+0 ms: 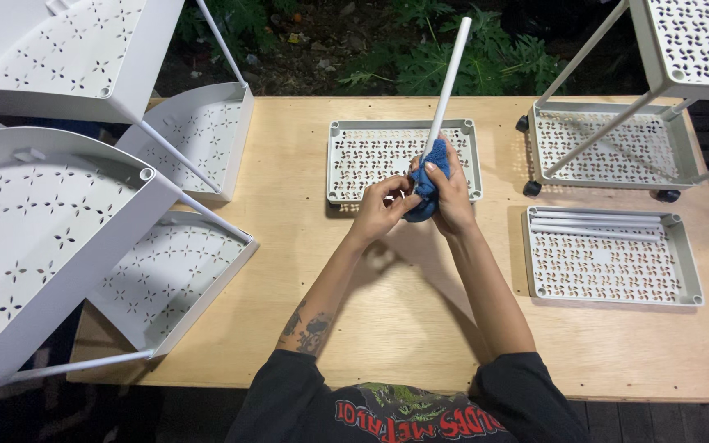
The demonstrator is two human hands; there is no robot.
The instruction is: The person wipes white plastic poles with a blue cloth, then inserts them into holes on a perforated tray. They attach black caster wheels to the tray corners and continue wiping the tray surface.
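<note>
My right hand (451, 190) grips a blue cloth (430, 182) wrapped around the lower end of a white tube (450, 75), which stands nearly upright and leans away from me. My left hand (381, 205) pinches the bottom of the tube and the cloth from the left. Both hands hover over the near edge of a white perforated tray (371, 152) lying flat at the middle of the wooden table (404, 328).
A second flat tray (613, 267) at the right holds several white tubes (596, 223). Behind it stands a wheeled tiered rack (617, 148). A corner-shaped tiered rack (67, 213) lies tipped at the left, overhanging the table edge. Plants lie beyond the far edge.
</note>
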